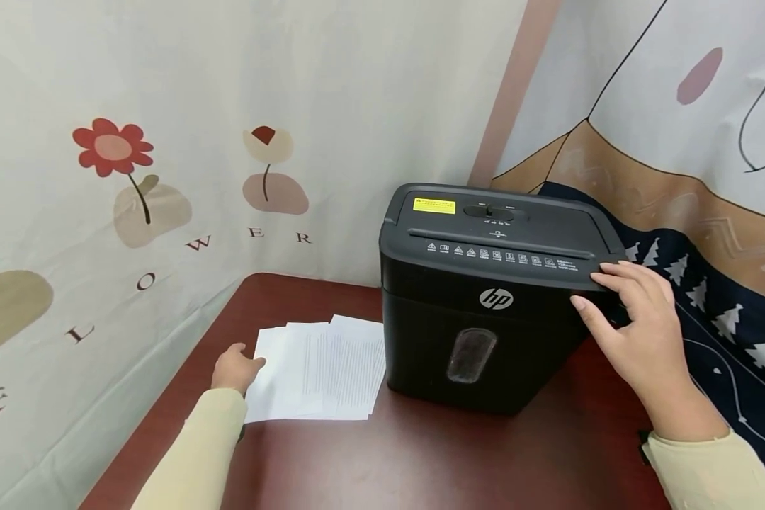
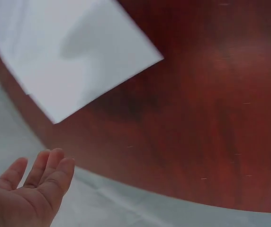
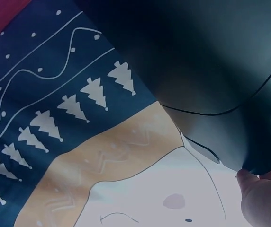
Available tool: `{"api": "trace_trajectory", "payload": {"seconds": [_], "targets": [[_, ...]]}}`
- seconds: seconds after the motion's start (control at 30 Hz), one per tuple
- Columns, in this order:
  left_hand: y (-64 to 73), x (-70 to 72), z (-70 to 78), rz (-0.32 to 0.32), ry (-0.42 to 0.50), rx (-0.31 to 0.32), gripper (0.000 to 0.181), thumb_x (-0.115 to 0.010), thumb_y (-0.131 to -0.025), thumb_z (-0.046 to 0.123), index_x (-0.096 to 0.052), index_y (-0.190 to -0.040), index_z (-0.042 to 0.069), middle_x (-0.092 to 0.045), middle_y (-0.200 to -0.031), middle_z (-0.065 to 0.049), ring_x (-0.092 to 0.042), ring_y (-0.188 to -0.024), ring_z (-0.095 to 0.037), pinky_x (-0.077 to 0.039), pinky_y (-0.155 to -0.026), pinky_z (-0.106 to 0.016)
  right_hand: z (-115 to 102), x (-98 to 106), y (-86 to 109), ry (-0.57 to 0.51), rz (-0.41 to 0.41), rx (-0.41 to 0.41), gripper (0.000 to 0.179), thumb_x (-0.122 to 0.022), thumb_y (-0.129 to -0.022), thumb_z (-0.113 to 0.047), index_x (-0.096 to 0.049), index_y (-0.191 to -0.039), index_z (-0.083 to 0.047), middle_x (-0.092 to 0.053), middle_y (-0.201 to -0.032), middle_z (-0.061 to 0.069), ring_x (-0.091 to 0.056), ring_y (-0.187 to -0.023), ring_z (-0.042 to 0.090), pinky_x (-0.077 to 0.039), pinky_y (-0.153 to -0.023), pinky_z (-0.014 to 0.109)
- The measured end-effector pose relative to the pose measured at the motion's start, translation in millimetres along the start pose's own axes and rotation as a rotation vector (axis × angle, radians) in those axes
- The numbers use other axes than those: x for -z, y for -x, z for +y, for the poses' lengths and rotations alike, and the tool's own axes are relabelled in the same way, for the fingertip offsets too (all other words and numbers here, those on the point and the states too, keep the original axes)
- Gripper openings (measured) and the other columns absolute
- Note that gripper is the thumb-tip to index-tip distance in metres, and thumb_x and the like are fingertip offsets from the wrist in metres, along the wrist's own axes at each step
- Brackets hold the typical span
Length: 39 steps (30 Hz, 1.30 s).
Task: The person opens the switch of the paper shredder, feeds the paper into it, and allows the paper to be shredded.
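Note:
A black HP paper shredder (image 1: 459, 347) stands upright on the table. My right hand (image 1: 644, 326) rests at its right top corner, fingertips on the lid's edge and thumb by the front face. The right wrist view has the shredder's dark side (image 3: 211, 61) with the hand (image 3: 266, 198) at its lower right. Left of the shredder lies a fanned stack of printed paper sheets (image 1: 325, 368). My left hand (image 1: 237, 370) is at the stack's left edge, holding nothing. In the left wrist view, the hand's (image 2: 33, 194) loosely bent fingers are apart from the paper (image 2: 88, 56).
Everything stands on a reddish-brown table (image 1: 433, 460) with a curved edge. Behind it hangs a pale curtain (image 1: 357, 106) with flowers and letters. Dark cloth with white trees (image 1: 733, 326) hangs on the right, close beside the shredder.

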<state>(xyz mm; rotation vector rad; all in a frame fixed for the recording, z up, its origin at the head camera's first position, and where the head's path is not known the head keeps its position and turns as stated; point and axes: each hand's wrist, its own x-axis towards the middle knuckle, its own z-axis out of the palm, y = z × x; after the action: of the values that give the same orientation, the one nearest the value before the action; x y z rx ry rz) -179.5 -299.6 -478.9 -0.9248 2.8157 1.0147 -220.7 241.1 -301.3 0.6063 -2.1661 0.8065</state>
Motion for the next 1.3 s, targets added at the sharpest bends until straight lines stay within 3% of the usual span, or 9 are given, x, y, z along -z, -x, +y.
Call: {"api": "trace_trajectory", "payload": {"seconds": [0.13,0.53,0.77,1.1,1.3], "targets": [[0.5,-5.8,-6.6,-0.005,-0.026,0.045,0.064,-0.060,-0.089,0.017,-0.033,-0.136,-0.017,-0.039,-0.134,-0.041,-0.040,-0.123,-0.054,-0.038,-0.100,-0.059,-0.1,0.0,-1.1,-0.005,0.009,0.011,0.038,-0.074,-0.083,-0.014,-0.065,-0.112,0.009,-0.058,-0.121,0.028,-0.043,-0.122,0.044,-0.026,-0.111,0.049],[2.3,-19.5,-12.9,0.016,-0.044,0.073,0.067,-0.065,-0.084,0.018,-0.036,-0.131,-0.020,-0.044,-0.124,-0.043,-0.044,-0.116,-0.056,-0.039,-0.099,-0.059,0.5,0.6,-0.7,0.002,0.012,0.005,0.046,-0.070,-0.088,-0.030,-0.065,-0.112,0.009,-0.058,-0.122,0.028,-0.043,-0.123,0.044,-0.025,-0.111,0.048],[-1.5,-29.3,-20.7,-0.017,-0.069,0.084,0.066,-0.066,-0.081,0.020,-0.038,-0.122,-0.023,-0.042,-0.116,-0.045,-0.040,-0.114,-0.057,-0.039,-0.098,-0.060,1.7,-0.3,0.1,0.005,0.008,0.003,0.046,-0.070,-0.088,-0.031,-0.064,-0.112,0.009,-0.058,-0.122,0.027,-0.043,-0.123,0.043,-0.025,-0.111,0.048],[-5.1,-40.8,-20.4,0.017,-0.198,0.113,0.050,-0.067,-0.073,0.018,-0.049,-0.095,-0.023,-0.046,-0.097,-0.040,-0.041,-0.102,-0.051,-0.036,-0.089,-0.054,2.5,-3.7,-0.4,-0.008,0.009,-0.001,0.043,-0.071,-0.088,-0.026,-0.064,-0.112,0.009,-0.057,-0.124,0.027,-0.041,-0.124,0.042,-0.026,-0.110,0.049],[-11.4,-47.3,-23.7,0.006,-0.285,0.101,0.047,-0.067,-0.073,0.020,-0.052,-0.089,-0.021,-0.052,-0.094,-0.037,-0.044,-0.101,-0.050,-0.035,-0.086,-0.054,4.0,-4.0,-0.6,-0.006,0.019,0.006,0.044,-0.070,-0.088,-0.028,-0.064,-0.111,0.009,-0.057,-0.122,0.027,-0.042,-0.124,0.042,-0.026,-0.110,0.048]]}}
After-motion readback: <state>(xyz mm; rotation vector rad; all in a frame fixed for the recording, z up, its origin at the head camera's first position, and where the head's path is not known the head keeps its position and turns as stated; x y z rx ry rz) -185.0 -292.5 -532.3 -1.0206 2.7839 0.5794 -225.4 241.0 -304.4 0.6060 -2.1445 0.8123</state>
